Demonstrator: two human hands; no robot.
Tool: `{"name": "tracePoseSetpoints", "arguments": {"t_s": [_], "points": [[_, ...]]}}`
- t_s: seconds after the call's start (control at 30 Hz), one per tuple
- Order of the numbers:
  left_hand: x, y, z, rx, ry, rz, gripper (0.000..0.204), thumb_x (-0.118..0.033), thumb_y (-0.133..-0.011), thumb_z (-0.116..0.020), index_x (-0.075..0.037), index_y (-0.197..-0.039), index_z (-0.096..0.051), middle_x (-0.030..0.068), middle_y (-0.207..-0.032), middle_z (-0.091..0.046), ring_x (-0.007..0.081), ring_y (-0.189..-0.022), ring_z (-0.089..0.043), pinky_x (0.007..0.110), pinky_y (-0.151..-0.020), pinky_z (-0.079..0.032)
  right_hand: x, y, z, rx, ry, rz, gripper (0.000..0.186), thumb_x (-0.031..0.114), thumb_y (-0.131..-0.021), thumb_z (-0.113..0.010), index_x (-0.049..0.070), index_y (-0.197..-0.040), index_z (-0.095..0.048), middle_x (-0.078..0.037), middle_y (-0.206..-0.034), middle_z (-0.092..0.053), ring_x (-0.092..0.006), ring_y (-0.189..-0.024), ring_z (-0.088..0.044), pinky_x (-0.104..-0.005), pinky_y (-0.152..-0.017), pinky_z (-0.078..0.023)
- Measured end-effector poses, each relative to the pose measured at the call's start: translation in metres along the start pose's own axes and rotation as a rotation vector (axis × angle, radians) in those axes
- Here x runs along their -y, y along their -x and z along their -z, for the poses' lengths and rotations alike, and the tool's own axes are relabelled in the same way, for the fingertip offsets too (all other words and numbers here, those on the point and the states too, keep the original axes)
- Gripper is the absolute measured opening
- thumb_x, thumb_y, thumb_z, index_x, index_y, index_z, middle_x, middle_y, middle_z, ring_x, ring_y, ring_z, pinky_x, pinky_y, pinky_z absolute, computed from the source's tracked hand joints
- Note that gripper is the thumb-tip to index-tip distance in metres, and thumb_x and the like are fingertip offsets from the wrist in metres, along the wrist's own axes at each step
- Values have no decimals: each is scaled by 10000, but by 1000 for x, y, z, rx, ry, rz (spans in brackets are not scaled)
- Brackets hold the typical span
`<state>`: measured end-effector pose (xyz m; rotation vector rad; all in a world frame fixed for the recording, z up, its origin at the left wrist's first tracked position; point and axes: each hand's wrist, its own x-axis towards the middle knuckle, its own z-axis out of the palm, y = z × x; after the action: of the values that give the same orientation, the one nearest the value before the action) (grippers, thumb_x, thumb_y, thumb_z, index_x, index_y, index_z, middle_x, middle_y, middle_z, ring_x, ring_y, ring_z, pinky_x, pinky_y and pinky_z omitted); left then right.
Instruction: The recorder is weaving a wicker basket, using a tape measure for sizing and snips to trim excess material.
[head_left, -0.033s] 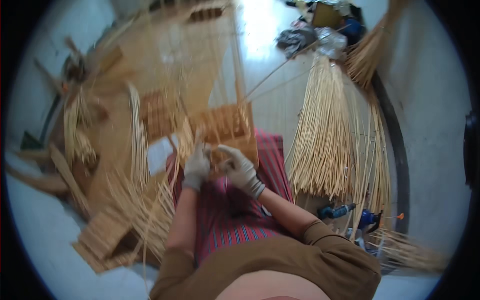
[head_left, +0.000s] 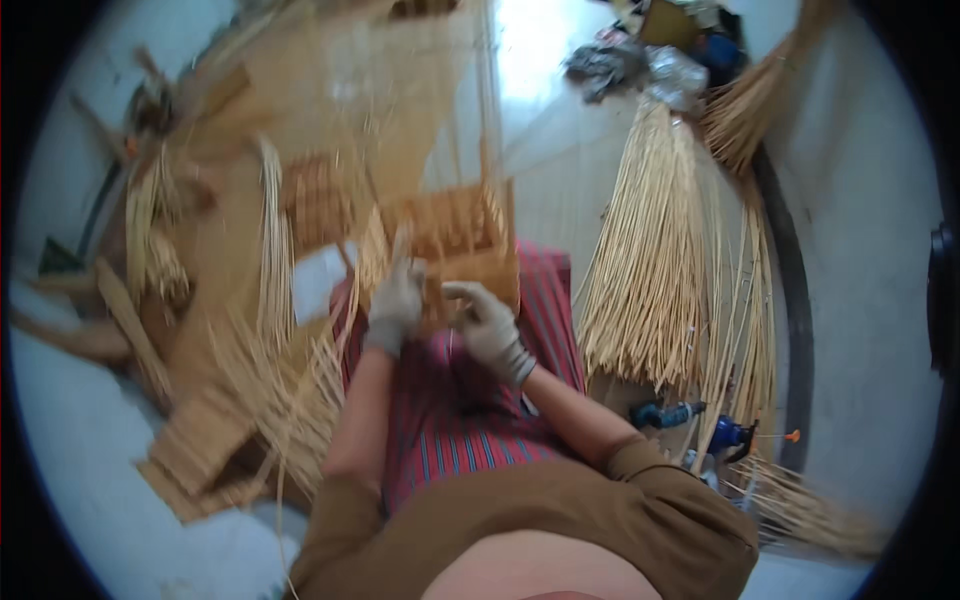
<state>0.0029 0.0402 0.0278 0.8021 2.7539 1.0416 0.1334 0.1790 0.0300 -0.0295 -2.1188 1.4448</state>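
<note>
On my lap, over a red striped cloth (head_left: 455, 468), rests a partly woven tan basket (head_left: 480, 272) with long thin stakes rising from it, smeared by motion. My left hand (head_left: 398, 303), in a pale glove, grips the near left side of the basket, its index finger pointing up along the weave. At the near edge, my gloved right hand (head_left: 488, 335) has its fingers bent toward the thumb in a pinch. What lies between those fingertips is too blurred to make out.
A large bundle of pale wicker rods (head_left: 645, 260) lies to the right. Beside its lower end are a teal tool (head_left: 665, 414) and a blue tool (head_left: 728, 436). More loose strips (head_left: 275, 400), a woven piece (head_left: 318, 200) and a white sheet (head_left: 320, 283) lie at left.
The whole view has shifted slightly, so the basket and both hands appear a little higher. The stakes have swung, and one slanting to the right is fainter. Both hands stay at the basket.
</note>
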Motion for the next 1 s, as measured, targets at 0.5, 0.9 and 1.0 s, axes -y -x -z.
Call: {"name": "tracePoseSetpoints", "arguments": {"t_s": [0.5, 0.9, 1.0], "points": [[-37, 8, -4, -340, 159, 207, 389, -335, -990, -622, -136, -1324, -608, 195, -1071, -694, 394, -979, -677, 459, -809, -544, -18, -108, 23, -303, 54, 175, 457, 138, -995, -598, 55, -1415, -440, -107, -1214, -681, -147, -832, -638, -302, -687, -526], [-87, 20, -47, -131, -277, -209, 724, -230, -891, -693, -258, -1553, -400, 157, -1247, -549, 333, -944, -653, 464, -832, -540, -12, -126, 66, -275, -268, -62, 557, 91, -1015, -579, 110, -1533, -373, -115, -1171, -666, -200, -999, -658, -332, -891, -548], [-90, 17, -45, -169, -416, -252, 664, -237, -885, -682, -212, -1511, -462, 147, -1258, -550, 319, -1034, -631, 478, -896, -517, -23, -97, 74, -524, -782, -247, 400, 190, -1084, -497, 128, -1468, -403, -74, -963, -645, -186, -870, -651, -381, -874, -571]]}}
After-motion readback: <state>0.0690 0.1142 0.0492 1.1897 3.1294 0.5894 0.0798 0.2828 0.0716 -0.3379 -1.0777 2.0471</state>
